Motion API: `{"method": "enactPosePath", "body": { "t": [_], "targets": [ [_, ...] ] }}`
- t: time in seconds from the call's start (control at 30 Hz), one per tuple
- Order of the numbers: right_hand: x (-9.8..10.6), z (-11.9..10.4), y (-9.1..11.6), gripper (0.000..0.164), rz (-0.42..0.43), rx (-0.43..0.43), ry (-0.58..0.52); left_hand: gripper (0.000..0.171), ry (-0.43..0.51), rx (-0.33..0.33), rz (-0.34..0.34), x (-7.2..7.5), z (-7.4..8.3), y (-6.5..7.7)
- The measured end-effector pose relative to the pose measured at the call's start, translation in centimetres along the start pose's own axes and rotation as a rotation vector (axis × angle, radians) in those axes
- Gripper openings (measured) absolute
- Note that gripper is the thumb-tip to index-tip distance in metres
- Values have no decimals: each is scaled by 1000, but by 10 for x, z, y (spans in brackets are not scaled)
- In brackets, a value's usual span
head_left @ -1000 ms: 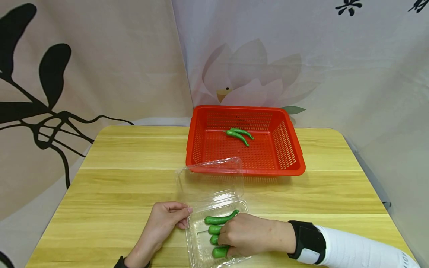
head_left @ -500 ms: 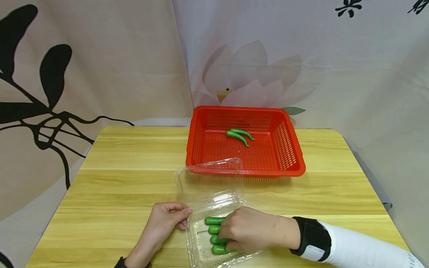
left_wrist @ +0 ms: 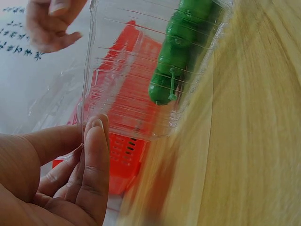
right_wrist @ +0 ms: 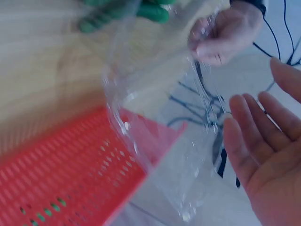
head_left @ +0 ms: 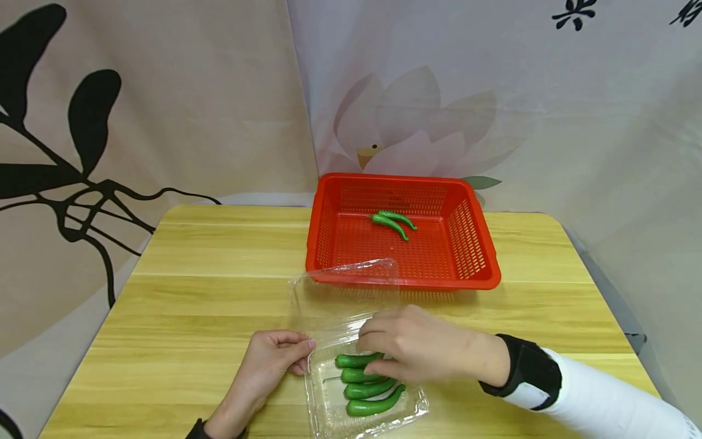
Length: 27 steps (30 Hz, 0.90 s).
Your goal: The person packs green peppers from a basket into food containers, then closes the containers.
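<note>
My left hand (head_left: pixel 278 360) pinches the left rim of a clear plastic clamshell box (head_left: pixel 329 421) between thumb and fingers; the left wrist view shows this grip close up. Several green chili peppers (head_left: pixel 374 403) lie side by side across the box's base. Over the box's right side hovers my right hand (head_left: pixel 411 344), holding nothing, its fingers loosely bent and parted in the right wrist view. It covers the right ends of the upper peppers in the head view. The box's lid (head_left: pixel 345 296) stands folded back behind the base.
Behind the box, a red plastic basket (head_left: pixel 485 268) holds two more green chili peppers (head_left: pixel 390 225). The raised lid overlaps the basket's front left corner in the head view. All stand on a wooden table (head_left: pixel 219 274), with printed cloth hanging behind it.
My right hand has let go of the peppers and lifted up and away toward the basket, uncovering the lower peppers. My left hand stays at the box's rim.
</note>
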State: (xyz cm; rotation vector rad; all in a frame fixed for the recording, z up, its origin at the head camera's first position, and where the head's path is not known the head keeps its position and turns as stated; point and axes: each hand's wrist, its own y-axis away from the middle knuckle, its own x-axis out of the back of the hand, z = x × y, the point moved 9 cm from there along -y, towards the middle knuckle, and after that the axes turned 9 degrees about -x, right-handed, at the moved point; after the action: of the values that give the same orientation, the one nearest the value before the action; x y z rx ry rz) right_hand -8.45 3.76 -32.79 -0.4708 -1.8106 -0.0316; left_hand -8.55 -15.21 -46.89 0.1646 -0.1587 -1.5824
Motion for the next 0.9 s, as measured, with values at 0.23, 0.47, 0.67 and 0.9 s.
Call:
{"method": "enactPosePath", "body": {
  "t": [0.23, 0.47, 0.67, 0.9],
  "targets": [
    [47, 16, -4, 32, 190, -53, -3, 20, -7, 7, 7, 0, 0, 0],
    [84, 54, -13, 46, 264, -199, 14, 20, -9, 3, 2, 0, 0, 0],
    [89, 89, -18, 53, 183, -385, 26, 20, -15, -5, -8, 0, 0, 0],
    [91, 128, -31, 61, 89, -532, 35, 19, -14, -5, -5, 1, 0, 0]
  ]
}}
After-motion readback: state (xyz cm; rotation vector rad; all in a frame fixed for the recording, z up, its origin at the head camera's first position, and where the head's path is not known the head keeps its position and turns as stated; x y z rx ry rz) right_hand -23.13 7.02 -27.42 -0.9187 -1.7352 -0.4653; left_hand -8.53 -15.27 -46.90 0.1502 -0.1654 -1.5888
